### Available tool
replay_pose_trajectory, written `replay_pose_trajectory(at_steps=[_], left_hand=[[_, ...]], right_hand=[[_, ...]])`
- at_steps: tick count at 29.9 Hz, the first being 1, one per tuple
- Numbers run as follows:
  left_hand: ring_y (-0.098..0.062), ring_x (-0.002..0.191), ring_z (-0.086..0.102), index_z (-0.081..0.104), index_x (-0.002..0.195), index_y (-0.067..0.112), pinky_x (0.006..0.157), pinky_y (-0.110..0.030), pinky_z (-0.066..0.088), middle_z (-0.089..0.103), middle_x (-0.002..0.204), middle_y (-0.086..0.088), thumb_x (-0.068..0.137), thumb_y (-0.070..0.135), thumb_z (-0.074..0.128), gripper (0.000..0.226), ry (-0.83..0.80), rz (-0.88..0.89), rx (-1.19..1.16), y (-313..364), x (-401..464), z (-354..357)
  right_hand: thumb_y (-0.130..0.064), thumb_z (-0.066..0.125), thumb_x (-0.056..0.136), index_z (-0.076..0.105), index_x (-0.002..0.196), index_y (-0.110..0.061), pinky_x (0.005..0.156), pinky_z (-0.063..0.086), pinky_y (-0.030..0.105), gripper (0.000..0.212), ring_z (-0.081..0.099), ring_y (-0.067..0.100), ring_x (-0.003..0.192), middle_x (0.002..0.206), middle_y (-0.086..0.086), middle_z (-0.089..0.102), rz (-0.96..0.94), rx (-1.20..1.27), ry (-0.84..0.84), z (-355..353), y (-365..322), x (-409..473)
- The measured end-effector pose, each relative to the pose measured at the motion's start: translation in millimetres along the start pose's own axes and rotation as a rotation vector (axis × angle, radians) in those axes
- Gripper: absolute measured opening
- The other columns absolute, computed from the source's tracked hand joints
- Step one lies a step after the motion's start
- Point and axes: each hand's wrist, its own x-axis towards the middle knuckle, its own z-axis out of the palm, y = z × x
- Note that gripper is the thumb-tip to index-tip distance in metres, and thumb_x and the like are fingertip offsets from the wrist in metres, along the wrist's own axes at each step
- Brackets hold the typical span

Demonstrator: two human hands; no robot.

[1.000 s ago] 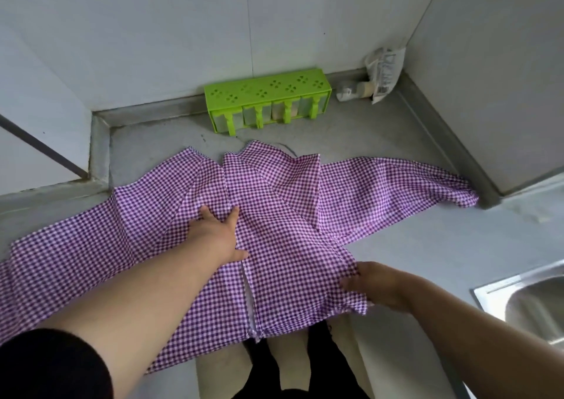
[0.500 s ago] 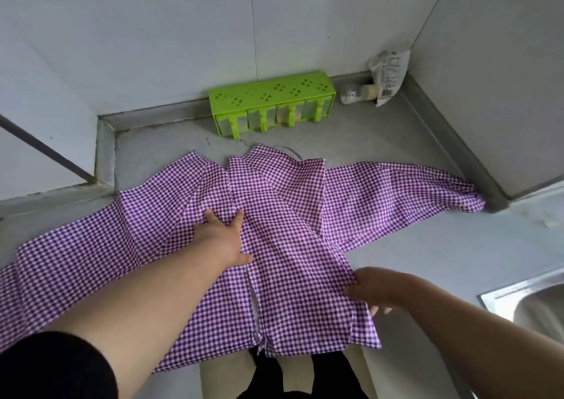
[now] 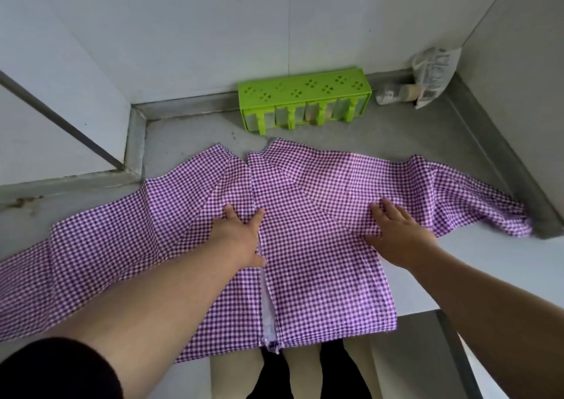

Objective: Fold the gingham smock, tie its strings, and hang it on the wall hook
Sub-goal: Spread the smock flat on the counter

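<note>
Early stage: gingham smock spread flat on counter, sleeves out at 3 and 9 o'clock, left hand and right hand pressing open-palmed; folding, tying, hanging all remain.

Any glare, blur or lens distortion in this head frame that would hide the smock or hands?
Head view: soft even light, no glare; wide-angle bending at the edges; gingham smock, left hand and right hand are sharp.
</note>
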Motion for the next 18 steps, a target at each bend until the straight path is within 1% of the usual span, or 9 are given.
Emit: replay_pose_trajectory(at_steps=[3,5,7,9,10,12,13,15,18], left_hand=[[-0.057,0.153,0.022,-0.025,0.161,0.045,0.121,-0.052,0.038,-0.014,0.168,-0.038,0.083,0.086,0.057,0.12,0.026,0.015,0.004,-0.9,-0.8,-2.1],[-0.056,0.154,0.022,-0.024,0.161,0.045,0.122,-0.052,0.037,-0.013,0.168,-0.038,0.083,0.086,0.058,0.12,0.04,0.027,0.011,-0.5,-1.3,-3.3],[-0.057,0.154,0.022,-0.025,0.161,0.045,0.121,-0.052,0.038,-0.013,0.168,-0.038,0.082,0.087,0.058,0.122,0.043,0.031,0.004,-1.0,0.9,-2.0],[-0.058,0.152,0.024,-0.027,0.16,0.045,0.116,-0.052,0.044,-0.014,0.169,-0.036,0.079,0.09,0.057,0.125,0.047,0.036,-0.009,-5.7,3.6,1.8],[-0.057,0.152,0.027,-0.027,0.16,0.044,0.113,-0.051,0.047,-0.013,0.169,-0.035,0.078,0.091,0.057,0.126,0.06,0.053,-0.006,-7.9,4.9,2.7],[-0.052,0.15,0.034,-0.026,0.161,0.04,0.111,-0.051,0.049,-0.009,0.171,-0.033,0.077,0.091,0.058,0.129,0.087,0.102,0.013,-18.4,3.6,3.8],[-0.05,0.151,0.035,-0.026,0.162,0.038,0.112,-0.052,0.048,-0.008,0.172,-0.03,0.077,0.09,0.06,0.131,0.096,0.127,0.031,-24.5,2.7,4.4],[-0.046,0.155,0.029,-0.025,0.162,0.038,0.117,-0.054,0.042,-0.011,0.174,-0.024,0.077,0.085,0.066,0.133,0.095,0.154,0.07,-34.9,0.2,5.9],[-0.046,0.158,0.019,-0.022,0.164,0.036,0.121,-0.055,0.035,-0.016,0.174,-0.021,0.079,0.081,0.068,0.132,0.082,0.132,0.125,-38.6,-1.7,12.7]], right_hand=[[-0.059,0.038,0.102,0.002,0.165,-0.032,0.122,0.026,0.059,0.078,0.01,0.03,0.16,0.174,0.0,-0.006,0.066,-0.062,0.042,-16.0,0.5,6.6],[-0.053,0.044,0.1,0.021,0.162,-0.027,0.116,0.038,0.055,0.072,0.033,0.032,0.151,0.17,0.007,0.02,0.04,-0.073,0.226,-23.6,-15.1,2.5],[-0.051,0.049,0.098,0.031,0.156,-0.03,0.115,0.04,0.049,0.065,0.042,0.027,0.142,0.161,0.003,0.034,-0.179,-0.09,0.354,-25.6,-37.5,-10.2],[-0.05,0.051,0.099,0.032,0.155,-0.035,0.116,0.037,0.046,0.06,0.042,0.023,0.141,0.157,-0.002,0.036,-0.507,-0.176,0.294,-17.4,-62.1,-27.1],[-0.046,0.054,0.099,0.035,0.153,-0.035,0.112,0.041,0.047,0.058,0.046,0.024,0.137,0.155,-0.002,0.039,-0.661,-0.245,0.267,-8.7,-72.5,-35.7],[-0.034,0.06,0.095,0.046,0.145,-0.031,0.094,0.055,0.047,0.052,0.06,0.026,0.119,0.147,0.002,0.049,-0.937,-0.367,0.271,12.3,-94.0,-46.0],[-0.028,0.063,0.094,0.049,0.142,-0.03,0.085,0.058,0.046,0.05,0.064,0.026,0.109,0.143,0.003,0.052,-1.057,-0.406,0.26,21.9,-104.6,-49.5],[-0.023,0.068,0.092,0.056,0.137,-0.03,0.08,0.06,0.044,0.047,0.066,0.027,0.102,0.142,0.003,0.054,-1.233,-0.421,0.177,37.7,-124.7,-55.1],[-0.025,0.063,0.093,0.064,0.129,-0.024,0.083,0.058,0.047,0.035,0.066,0.034,0.109,0.136,0.008,0.06,-1.319,-0.491,0.057,49.5,-158.1,-69.6]])
